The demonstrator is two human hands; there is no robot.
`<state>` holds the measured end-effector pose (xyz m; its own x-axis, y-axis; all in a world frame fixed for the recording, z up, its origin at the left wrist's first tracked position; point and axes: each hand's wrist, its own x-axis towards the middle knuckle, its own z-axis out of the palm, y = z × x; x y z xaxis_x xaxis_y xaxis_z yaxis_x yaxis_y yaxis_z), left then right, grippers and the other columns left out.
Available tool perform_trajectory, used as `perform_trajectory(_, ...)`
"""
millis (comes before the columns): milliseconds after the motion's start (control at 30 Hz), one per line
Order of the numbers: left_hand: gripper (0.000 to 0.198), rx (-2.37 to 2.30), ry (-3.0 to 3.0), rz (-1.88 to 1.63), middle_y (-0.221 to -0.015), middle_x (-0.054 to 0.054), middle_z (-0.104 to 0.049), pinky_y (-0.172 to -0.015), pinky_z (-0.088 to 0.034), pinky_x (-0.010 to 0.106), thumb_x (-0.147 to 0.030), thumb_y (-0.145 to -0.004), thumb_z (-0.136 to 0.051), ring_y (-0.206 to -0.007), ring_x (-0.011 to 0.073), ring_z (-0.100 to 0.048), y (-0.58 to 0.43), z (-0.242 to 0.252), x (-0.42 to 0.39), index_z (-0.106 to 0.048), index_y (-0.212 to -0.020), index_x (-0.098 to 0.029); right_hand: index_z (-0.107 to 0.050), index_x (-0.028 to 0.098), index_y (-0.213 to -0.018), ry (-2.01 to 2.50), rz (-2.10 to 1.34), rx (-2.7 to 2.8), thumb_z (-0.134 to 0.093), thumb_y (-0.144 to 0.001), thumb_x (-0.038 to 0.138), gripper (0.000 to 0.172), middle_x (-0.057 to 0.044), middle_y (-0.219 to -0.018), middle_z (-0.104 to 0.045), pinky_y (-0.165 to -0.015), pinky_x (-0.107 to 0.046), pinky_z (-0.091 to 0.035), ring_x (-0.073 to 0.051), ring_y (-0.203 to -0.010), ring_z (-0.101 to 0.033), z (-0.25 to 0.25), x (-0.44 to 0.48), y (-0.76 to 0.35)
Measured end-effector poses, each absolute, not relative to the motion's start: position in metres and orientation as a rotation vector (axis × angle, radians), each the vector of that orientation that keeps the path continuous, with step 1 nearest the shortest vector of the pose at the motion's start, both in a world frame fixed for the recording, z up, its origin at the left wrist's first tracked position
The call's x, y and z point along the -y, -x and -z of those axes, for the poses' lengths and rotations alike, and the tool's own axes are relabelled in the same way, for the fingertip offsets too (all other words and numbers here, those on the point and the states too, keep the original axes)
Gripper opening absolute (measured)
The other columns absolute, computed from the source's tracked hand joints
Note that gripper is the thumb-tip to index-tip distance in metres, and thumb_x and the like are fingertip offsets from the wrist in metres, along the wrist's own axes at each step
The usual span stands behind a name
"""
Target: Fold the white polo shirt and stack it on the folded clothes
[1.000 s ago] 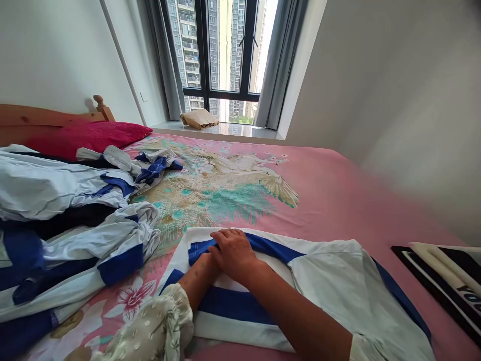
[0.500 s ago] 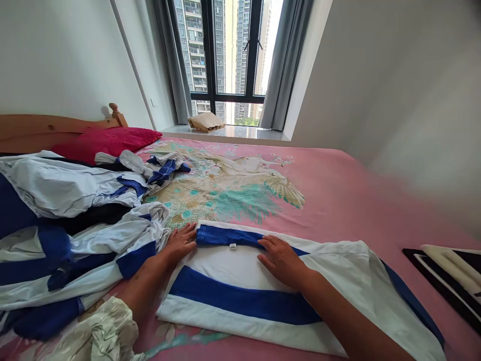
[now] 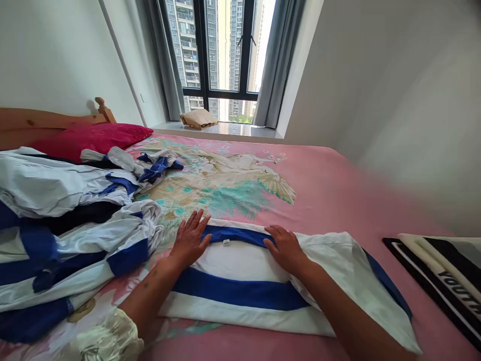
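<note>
A white garment with blue bands (image 3: 233, 263) lies spread on the bed in front of me, a small white label (image 3: 226, 242) near its upper edge. My left hand (image 3: 191, 239) rests with fingers spread over its upper left corner. On the upper blue band, further right, my right hand (image 3: 284, 246) lies fairly flat, palm down. Beside that hand a white part of the garment (image 3: 330, 255) lies over the rest and slopes down to the right. The garment's lower right portion is partly covered by my right forearm.
Rumpled white and blue clothes (image 3: 86, 235) heap on the left, below a red pillow (image 3: 93, 138). Folded dark and cream clothes (image 3: 432, 271) lie at the right. The pink patterned bedsheet (image 3: 319, 195) reaches the window sill, where a tan bundle (image 3: 198, 119) sits.
My left hand has shifted right and up, from beside the garment's corner onto it. My right hand has moved slightly right. The view has turned a little to the right.
</note>
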<state>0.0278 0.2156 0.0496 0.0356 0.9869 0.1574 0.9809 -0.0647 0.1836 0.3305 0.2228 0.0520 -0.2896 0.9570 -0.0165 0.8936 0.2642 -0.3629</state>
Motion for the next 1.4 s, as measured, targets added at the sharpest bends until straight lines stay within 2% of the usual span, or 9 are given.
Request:
perform_trajectory(67, 0.061, -2.074, -2.251, -0.201, -0.157, 0.001, -0.014, -0.115, -0.001, 0.054, -0.049, -0.087, -0.035, -0.145, 0.0236, -0.005, -0.036, -0.042, -0.218, -0.029, -0.144, -0.027, -0.04, 0.02, -0.139, 1.827, -0.578, 2.338, -0.044, -0.089, 0.043, 0.055, -0.011, -0.15, -0.03, -0.111, -0.058, -0.009, -0.028, -0.139, -0.022, -0.05, -0.222, -0.328)
perform_trajectory(133, 0.069, -2.12, -2.105, -0.021, -0.156, 0.004, -0.015, -0.112, -0.001, 0.06, -0.057, -0.085, -0.032, -0.144, 0.0266, -0.006, -0.035, -0.03, -0.225, -0.025, -0.145, -0.024, -0.043, 0.02, -0.137, 1.759, -0.767, 2.344, -0.05, -0.085, 0.046, 0.058, -0.012, -0.15, -0.03, -0.111, -0.058, -0.006, -0.029, -0.14, -0.021, -0.053, -0.222, -0.332)
perform_trajectory(300, 0.071, -2.185, -2.084, 0.051, -0.155, 0.006, -0.02, -0.11, -0.01, 0.065, -0.058, -0.083, -0.034, -0.143, 0.0301, -0.013, -0.023, -0.019, -0.239, -0.03, -0.144, -0.023, -0.061, 0.02, -0.111, 1.454, -0.728, 1.722, -0.045, -0.087, 0.046, 0.039, -0.008, -0.117, -0.063, -0.094, -0.036, -0.043, -0.021, -0.108, -0.057, -0.075, -0.206, -0.396)
perform_trajectory(400, 0.064, -2.124, -2.294, -0.317, -0.147, 0.012, -0.039, -0.11, -0.021, 0.057, -0.053, -0.082, -0.042, -0.138, 0.0306, -0.029, -0.052, -0.03, -0.219, -0.043, -0.137, -0.02, -0.063, 0.019, -0.098, 1.554, -0.617, 1.441, -0.049, -0.083, 0.046, 0.034, -0.007, -0.096, -0.067, -0.076, -0.032, -0.048, -0.02, -0.086, -0.061, -0.073, -0.175, -0.457)
perform_trajectory(500, 0.053, -1.619, -2.67, -0.656, -0.141, 0.006, -0.048, -0.111, -0.028, 0.047, -0.047, -0.08, -0.053, -0.133, 0.026, -0.039, -0.116, -0.044, -0.181, -0.051, -0.129, -0.028, -0.061, 0.019, -0.093, 1.677, -0.654, 1.372, -0.05, -0.08, 0.043, 0.03, -0.005, -0.084, -0.066, -0.069, -0.03, -0.047, -0.019, -0.076, -0.06, -0.057, -0.133, -0.501)
perform_trajectory(700, 0.054, -1.07, -3.018, -0.556, -0.134, 0.005, -0.055, -0.105, -0.033, 0.043, -0.001, -0.074, -0.041, -0.127, 0.0231, -0.045, -0.238, -0.054, -0.137, -0.055, -0.12, -0.027, -0.059, 0.02, -0.084, 1.878, -0.781, 1.408, -0.043, -0.084, 0.042, 0.028, -0.003, -0.075, -0.065, -0.061, -0.027, -0.044, -0.016, -0.064, -0.057, -0.05, -0.073, -0.513)
perform_trajectory(933, 0.034, -1.343, -3.005, -0.427, -0.096, 0.006, -0.069, -0.08, -0.041, 0.039, -0.004, -0.08, -0.041, -0.093, 0.0234, -0.062, -0.248, -0.063, -0.157, -0.065, -0.094, -0.024, -0.049, 0.02, -0.065, 1.909, -1.094, 1.241, -0.047, -0.084, 0.047, 0.034, 0.0, -0.053, -0.058, -0.052, -0.024, -0.037, -0.013, -0.049, -0.053, -0.057, -0.074, -0.492)
perform_trajectory(1133, 0.029, -1.465, -2.902, -0.487, -0.103, 0.005, -0.069, -0.086, -0.042, 0.039, -0.017, -0.088, -0.042, -0.096, 0.0226, -0.062, -0.229, -0.073, -0.162, -0.068, -0.098, -0.027, -0.042, 0.02, -0.067, 1.559, -1.498, 0.989, -0.038, -0.086, 0.048, 0.034, 0.005, -0.049, -0.051, -0.033, -0.019, -0.027, -0.007, -0.032, -0.039, -0.044, -0.066, -0.459)
perform_trajectory(1400, 0.046, -1.563, -2.782, -0.518, -0.128, 0.01, -0.059, -0.093, -0.045, 0.043, -0.006, -0.078, -0.039, -0.117, 0.0269, -0.055, -0.212, -0.051, -0.148, -0.064, -0.112, -0.022, -0.045, 0.019, -0.069, 1.499, -1.596, 0.934, -0.044, -0.084, 0.043, 0.028, 0.004, -0.05, -0.057, -0.028, -0.017, -0.029, -0.008, -0.031, -0.043, -0.02, -0.06, -0.44)
